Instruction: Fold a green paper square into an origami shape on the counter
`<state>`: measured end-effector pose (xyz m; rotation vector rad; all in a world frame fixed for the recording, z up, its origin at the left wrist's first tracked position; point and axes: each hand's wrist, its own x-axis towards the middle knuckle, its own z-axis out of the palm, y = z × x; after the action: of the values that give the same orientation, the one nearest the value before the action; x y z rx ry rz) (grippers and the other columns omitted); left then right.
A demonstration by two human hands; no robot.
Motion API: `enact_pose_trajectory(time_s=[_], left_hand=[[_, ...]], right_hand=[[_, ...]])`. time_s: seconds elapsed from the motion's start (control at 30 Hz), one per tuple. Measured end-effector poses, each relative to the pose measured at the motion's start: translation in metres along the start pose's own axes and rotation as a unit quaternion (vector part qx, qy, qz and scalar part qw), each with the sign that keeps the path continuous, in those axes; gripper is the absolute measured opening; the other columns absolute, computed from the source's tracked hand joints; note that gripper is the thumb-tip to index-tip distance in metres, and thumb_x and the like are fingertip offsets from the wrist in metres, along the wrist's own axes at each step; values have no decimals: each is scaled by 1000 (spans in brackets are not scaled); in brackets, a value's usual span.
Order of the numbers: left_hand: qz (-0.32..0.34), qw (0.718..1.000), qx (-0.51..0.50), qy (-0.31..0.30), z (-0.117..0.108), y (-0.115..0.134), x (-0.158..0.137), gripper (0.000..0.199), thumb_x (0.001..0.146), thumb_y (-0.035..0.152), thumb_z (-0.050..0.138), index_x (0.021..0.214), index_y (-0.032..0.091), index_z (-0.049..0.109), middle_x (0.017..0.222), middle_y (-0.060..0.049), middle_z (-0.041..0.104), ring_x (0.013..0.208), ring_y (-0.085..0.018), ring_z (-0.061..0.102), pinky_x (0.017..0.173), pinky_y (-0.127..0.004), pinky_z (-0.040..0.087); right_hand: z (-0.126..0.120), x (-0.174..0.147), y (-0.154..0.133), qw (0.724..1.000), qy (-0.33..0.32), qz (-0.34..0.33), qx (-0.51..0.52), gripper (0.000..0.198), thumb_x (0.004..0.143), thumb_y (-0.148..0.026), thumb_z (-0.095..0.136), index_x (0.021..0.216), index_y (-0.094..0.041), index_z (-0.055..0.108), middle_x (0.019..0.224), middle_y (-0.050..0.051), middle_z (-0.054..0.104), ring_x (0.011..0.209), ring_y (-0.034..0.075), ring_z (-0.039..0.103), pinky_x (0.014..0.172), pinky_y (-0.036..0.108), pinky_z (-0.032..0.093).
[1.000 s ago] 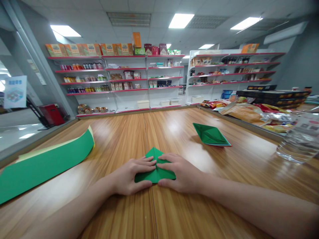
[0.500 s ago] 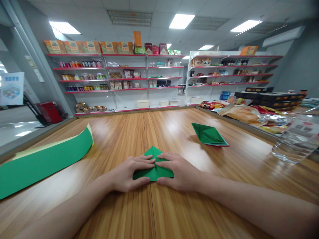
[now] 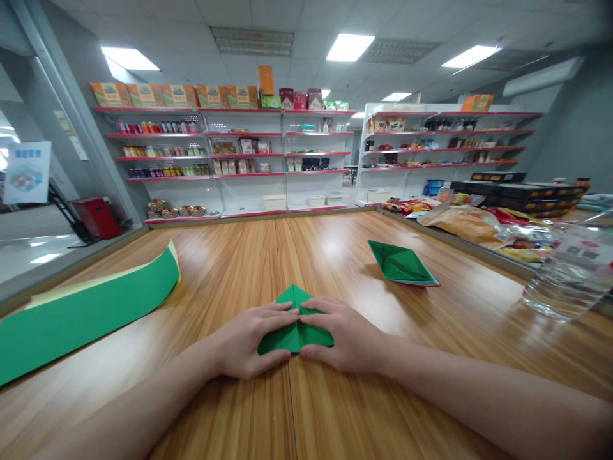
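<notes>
Green, pointed, folded-paper piece [image 3: 295, 337]: flat on near middle of brown wood-grain tabletop [image 3: 230, 255]. Left bare hand [image 3: 243, 338] and right bare hand [image 3: 355, 338]: loosely open, pressing top layers with fingertips, thumbs along near edge. Likely very light, springy at creases, easy to crush or tear. Best to pin at central crease, pinch layered side edges, spare far tip.

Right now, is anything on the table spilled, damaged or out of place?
Nothing looks spilled or torn. The long green paper at left curls up at its right end instead of lying flat on the table. The clear bottle seems tilted, but that may be lens distortion near the edge.
</notes>
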<state>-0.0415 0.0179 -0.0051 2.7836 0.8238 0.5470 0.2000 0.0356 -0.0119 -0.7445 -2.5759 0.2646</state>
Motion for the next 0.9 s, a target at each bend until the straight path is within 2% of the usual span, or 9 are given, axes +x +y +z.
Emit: enact_pose_trajectory(time_s=[0.23,0.33,0.5,0.63,0.7,0.8,0.9], left_hand=[[6,1000,17,2,1,0,-1,66,85,35,55,143,17,29,138,-15,47,129,-26,42,107,-45,34],[0,1000,21,9,3,-2,-3,67,85,36,55,143,17,28,139,-15,47,129,-27,42,107,-45,36],[-2,999,46,5,1,-3,-3,65,85,39,54,141,14,33,135,-16,50,127,-28,44,104,-44,40],[28,994,102,-35,-3,6,3,52,89,37,49,133,11,45,133,-17,53,126,-29,46,105,-44,39],[29,991,128,-36,-3,12,6,47,90,35,46,129,8,49,132,-18,53,125,-30,47,105,-44,38],[15,987,154,-43,-1,16,9,43,93,32,42,125,6,52,131,-20,54,124,-30,48,105,-43,39],[3,987,157,-44,2,16,10,39,95,31,38,120,8,56,127,-18,57,122,-29,50,103,-43,41]], right_hand=[[0,1,-1,1000,5,-4,-4,48,80,-47,61,117,-16,63,118,13,59,109,27,54,94,42,43],[-1,2,-2,1000,4,-4,-3,48,80,-46,61,118,-17,62,119,14,59,110,28,53,94,42,43],[-2,1,-2,1000,-4,3,-9,49,81,-47,60,119,-17,61,122,14,58,113,28,52,96,43,42],[0,0,0,1000,-8,2,-13,46,83,-46,58,120,-18,61,125,14,57,115,28,52,98,44,40],[1,1,0,1000,-9,2,-21,46,84,-46,56,121,-19,60,126,14,56,117,28,51,99,44,39],[-1,2,-2,1000,-12,-12,-25,42,88,-44,51,119,-18,61,122,13,60,116,27,53,99,43,40],[-5,4,-6,999,-14,-37,-21,33,92,-37,47,112,-18,65,115,10,64,111,23,56,99,40,40]])
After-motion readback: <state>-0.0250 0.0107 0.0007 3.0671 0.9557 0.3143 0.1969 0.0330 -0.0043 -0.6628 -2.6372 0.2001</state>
